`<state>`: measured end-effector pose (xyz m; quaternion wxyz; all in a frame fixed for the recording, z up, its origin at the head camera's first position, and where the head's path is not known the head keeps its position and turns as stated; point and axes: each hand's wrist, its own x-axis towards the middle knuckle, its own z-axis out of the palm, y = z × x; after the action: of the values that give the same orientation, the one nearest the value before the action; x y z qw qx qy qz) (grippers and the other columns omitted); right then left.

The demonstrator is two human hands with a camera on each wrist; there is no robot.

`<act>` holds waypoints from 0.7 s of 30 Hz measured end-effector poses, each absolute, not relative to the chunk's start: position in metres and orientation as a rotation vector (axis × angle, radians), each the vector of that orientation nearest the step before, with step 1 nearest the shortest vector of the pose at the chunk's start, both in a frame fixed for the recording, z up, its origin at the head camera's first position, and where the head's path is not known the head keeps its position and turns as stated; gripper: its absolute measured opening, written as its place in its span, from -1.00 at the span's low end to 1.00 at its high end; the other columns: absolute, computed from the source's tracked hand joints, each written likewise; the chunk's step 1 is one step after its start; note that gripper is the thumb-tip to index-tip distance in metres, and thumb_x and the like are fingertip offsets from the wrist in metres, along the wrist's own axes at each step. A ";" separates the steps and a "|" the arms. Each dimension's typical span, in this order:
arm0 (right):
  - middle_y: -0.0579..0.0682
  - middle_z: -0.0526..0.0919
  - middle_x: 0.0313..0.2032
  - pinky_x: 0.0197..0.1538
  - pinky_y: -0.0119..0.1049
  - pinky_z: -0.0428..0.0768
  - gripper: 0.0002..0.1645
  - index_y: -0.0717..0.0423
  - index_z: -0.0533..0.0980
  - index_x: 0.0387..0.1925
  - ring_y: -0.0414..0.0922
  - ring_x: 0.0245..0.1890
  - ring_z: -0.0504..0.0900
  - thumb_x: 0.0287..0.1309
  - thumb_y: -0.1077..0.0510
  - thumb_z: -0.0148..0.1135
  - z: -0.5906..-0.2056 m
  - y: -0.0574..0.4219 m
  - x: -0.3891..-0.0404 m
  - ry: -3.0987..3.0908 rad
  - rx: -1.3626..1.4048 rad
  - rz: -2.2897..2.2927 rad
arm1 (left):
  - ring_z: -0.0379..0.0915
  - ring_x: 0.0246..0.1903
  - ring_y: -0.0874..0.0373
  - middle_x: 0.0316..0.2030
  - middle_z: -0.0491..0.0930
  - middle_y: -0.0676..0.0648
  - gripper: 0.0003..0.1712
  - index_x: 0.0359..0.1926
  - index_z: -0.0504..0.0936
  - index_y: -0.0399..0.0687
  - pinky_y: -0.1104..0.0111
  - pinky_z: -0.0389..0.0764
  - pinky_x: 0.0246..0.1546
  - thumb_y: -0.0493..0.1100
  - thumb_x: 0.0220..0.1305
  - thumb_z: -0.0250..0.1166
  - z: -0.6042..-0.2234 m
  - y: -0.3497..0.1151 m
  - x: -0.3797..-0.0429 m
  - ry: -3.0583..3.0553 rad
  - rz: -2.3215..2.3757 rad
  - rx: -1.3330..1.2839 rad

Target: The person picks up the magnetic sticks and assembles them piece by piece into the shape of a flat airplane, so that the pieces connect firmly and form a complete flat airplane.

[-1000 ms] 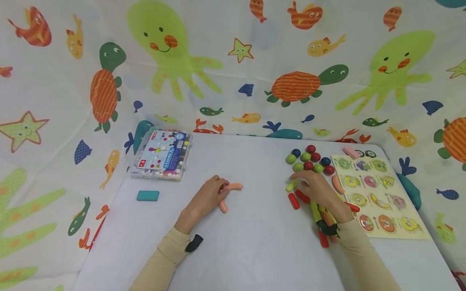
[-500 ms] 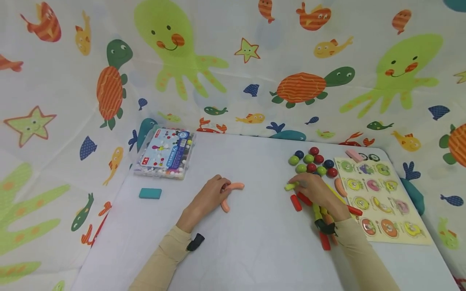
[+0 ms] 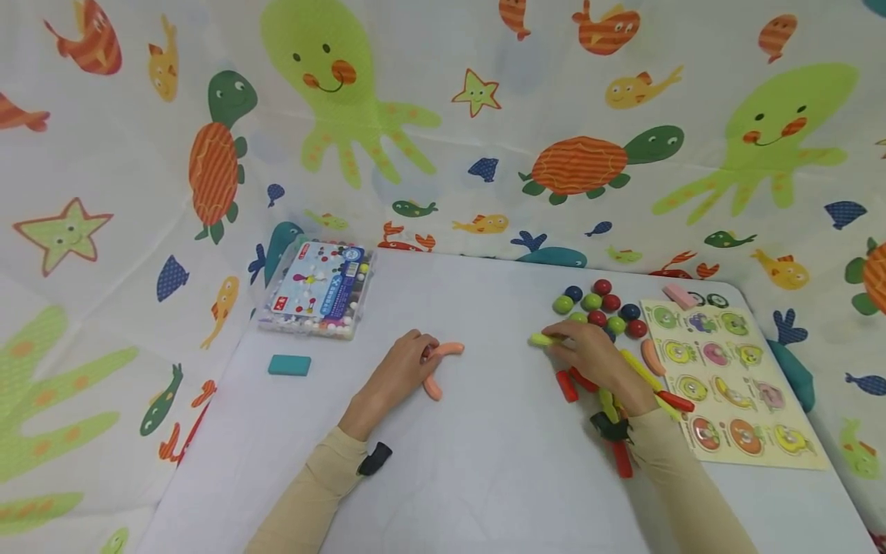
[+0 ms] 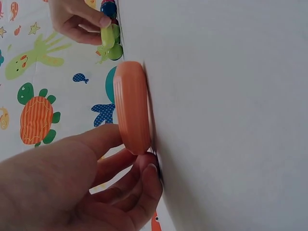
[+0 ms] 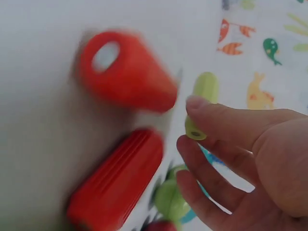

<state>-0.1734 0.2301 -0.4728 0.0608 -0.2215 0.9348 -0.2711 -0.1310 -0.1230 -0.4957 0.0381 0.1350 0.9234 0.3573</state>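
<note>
1. The left hand (image 3: 396, 373) grasps a curved orange piece (image 3: 448, 349) by one end, between thumb and fingers. A second orange length (image 3: 432, 388) sticks out on the near side of its fingertips; whether the two are joined, I cannot tell.
2. The right hand (image 3: 594, 355) pinches a short lime piece (image 3: 541, 339) between thumb and fingers; it points out to that hand's left.
3. Just to the near side of the right hand's fingers, two red pieces (image 3: 567, 386) lie close together on the white bench (image 3: 477, 469).
4. Beside the right wrist, on its right, are a yellow stick (image 3: 640, 369) and another red piece (image 3: 677, 401); one more red piece (image 3: 623, 459) shows on its near side.
5. Just beyond the right hand sits a cluster of red, green and dark blue balls (image 3: 611, 302).
6. To the right hand's right lies a picture board (image 3: 706, 370), with a pink block (image 3: 681, 296) at its far edge.
7. Left of the left hand is a teal block (image 3: 289, 365); farther off, beyond it, a clear box (image 3: 311, 285).
</note>
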 end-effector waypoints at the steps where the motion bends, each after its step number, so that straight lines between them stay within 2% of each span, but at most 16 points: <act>1: 0.00 0.73 0.00 0.10 0.01 0.66 -0.60 0.06 0.64 0.12 -0.04 -0.02 0.66 0.24 0.25 0.39 -0.472 0.226 -0.173 2.833 -0.682 -0.838 | 0.35 -0.35 0.15 -0.32 0.52 -0.04 -0.73 -0.01 0.67 -0.24 0.30 0.50 -0.26 -0.15 0.41 0.31 -0.496 -0.123 -0.131 2.833 1.099 0.407; 13: -0.05 0.73 -0.09 0.06 -0.10 0.67 -0.62 0.09 0.65 0.09 -0.14 -0.09 0.68 0.22 0.25 0.41 -0.481 0.152 -0.165 2.781 -0.849 -0.948 | 0.39 -0.33 0.14 -0.32 0.55 -0.04 -0.73 -0.02 0.68 -0.22 0.27 0.54 -0.22 -0.12 0.41 0.31 -0.495 -0.123 -0.133 2.826 1.114 0.360; 21: -0.01 0.73 -0.12 -0.01 -0.16 0.67 -0.63 0.14 0.67 0.05 -0.15 -0.15 0.67 0.18 0.26 0.43 -0.493 0.131 -0.160 2.786 -0.875 -0.959 | 0.39 -0.32 0.14 -0.30 0.55 -0.05 -0.73 -0.02 0.67 -0.21 0.28 0.54 -0.21 -0.12 0.41 0.32 -0.495 -0.123 -0.132 2.825 1.092 0.376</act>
<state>-0.1604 0.1307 -0.4934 0.0341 -0.2846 0.9059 -0.3118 -0.1324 -0.1227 -0.4949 0.0448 0.1231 0.9247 0.3575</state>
